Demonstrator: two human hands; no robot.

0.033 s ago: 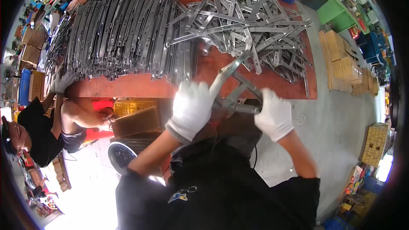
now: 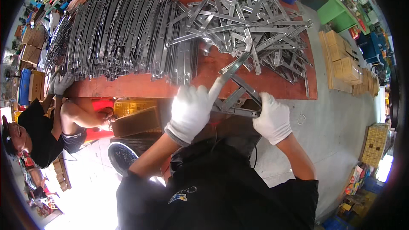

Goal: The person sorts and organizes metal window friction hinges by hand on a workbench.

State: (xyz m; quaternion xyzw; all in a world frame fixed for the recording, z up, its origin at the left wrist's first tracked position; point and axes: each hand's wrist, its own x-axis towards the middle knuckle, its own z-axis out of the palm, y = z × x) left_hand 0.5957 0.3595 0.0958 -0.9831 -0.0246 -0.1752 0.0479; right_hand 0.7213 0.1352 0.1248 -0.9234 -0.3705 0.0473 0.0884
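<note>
I see hinged metal linkage between both hands, lower bar running left-right; left hand curled on it, index extended; right hand clenched at right end.

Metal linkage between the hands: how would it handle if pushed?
The linkage would probably fold or swing, as its bars meet at angles. Each bar is likely stiff, looking straight and metallic; the shiny faces may feel slippery.
</note>
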